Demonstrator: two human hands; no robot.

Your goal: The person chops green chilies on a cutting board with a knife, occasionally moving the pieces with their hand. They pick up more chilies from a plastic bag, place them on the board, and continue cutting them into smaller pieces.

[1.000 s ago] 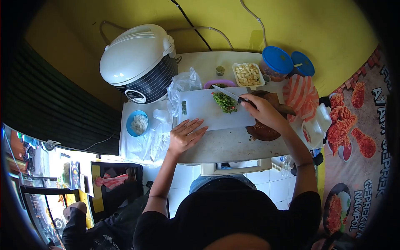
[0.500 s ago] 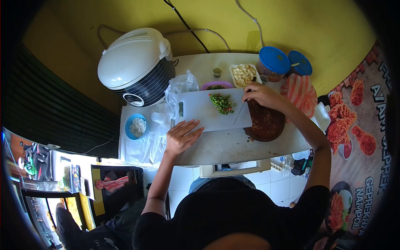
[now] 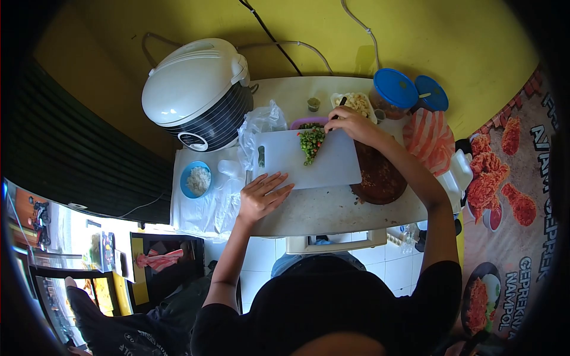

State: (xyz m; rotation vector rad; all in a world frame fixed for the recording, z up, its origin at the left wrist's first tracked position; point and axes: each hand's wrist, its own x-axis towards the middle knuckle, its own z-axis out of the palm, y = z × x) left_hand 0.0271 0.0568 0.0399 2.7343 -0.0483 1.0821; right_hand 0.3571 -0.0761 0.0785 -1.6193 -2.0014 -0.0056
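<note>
My left hand point(image 3: 264, 194) lies with its fingers stretched out on the near left edge of a white cutting board point(image 3: 332, 169). My right hand point(image 3: 355, 126) grips a knife by its black handle point(image 3: 340, 107), low over the board's far side; the blade is hard to make out. Beside the knife, chopped green and red chilies point(image 3: 310, 142) are gathered in a narrow heap reaching the far edge. A pink-purple bowl point(image 3: 320, 120) with chopped green pieces sits just beyond that edge. Right of the board, partly under it, is a brown stone mortar point(image 3: 383, 178).
A white rice cooker point(image 3: 190, 89) stands at the left, behind a blue bowl point(image 3: 185, 187) of rice and clear plastic bags point(image 3: 219, 204). Peeled garlic fills a white tray point(image 3: 356, 102) at the back, near blue-lidded tubs point(image 3: 395, 88). A striped bag point(image 3: 428, 139) lies right.
My right hand has moved left across the board with the knife. The chilies are now pushed left into a narrower heap towards the far edge. My left hand stays on the board.
</note>
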